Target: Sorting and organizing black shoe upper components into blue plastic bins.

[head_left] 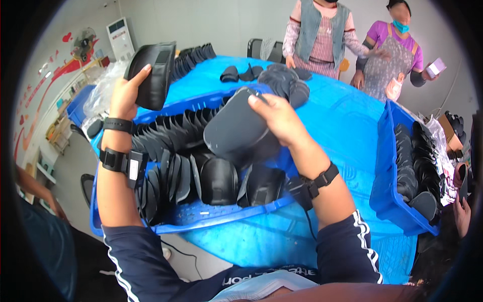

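Note:
My left hand [127, 94], raised over the far left of a blue plastic crate [236, 215], is closed on a curved black pad [157, 85] with a glossy surface, thumb on its face. In my right hand [283, 120] is a dark grey rounded pad [234, 126], gripped at its upper right edge and held over the crate with its smooth face toward me. Below both hands, rows of similar black pads [217, 182] stand packed on edge in the crate. The pad in my right hand covers part of those rows.
A blue-covered table [337, 126] carries a heap of pads [284, 80] and another row at the far left [193, 60]. A second blue crate [385, 166] with pads stands at the right. Two people stand across the table; others are partly visible at both sides.

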Demonstrator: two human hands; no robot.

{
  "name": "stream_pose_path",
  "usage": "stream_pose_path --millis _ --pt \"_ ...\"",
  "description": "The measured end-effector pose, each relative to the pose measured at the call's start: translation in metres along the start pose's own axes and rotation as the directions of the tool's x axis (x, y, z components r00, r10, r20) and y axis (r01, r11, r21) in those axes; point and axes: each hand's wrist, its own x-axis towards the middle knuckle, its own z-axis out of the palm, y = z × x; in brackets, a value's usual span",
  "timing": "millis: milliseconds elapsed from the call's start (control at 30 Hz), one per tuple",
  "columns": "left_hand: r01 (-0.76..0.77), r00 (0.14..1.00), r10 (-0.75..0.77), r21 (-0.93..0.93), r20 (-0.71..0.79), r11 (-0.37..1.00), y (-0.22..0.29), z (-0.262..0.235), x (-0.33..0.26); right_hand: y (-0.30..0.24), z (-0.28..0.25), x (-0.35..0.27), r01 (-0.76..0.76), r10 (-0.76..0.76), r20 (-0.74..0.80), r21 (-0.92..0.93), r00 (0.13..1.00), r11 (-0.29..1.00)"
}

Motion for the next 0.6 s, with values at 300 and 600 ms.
stream_pose_path --millis 300,600 --pt "0.078 0.991 -0.106 0.297 0.08 0.952 -0.027 0.005 0.001 0.006 -0.012 0.001 -0.175 0.176 -0.007 0.108 0.984 0.979" --pt "-0.275 0.961 0.216 0.484 0.175 0.831 -0.025 0.032 -0.02 0.02 -0.02 0.002 -0.151 0.129 0.16 0.133 0.979 0.98"
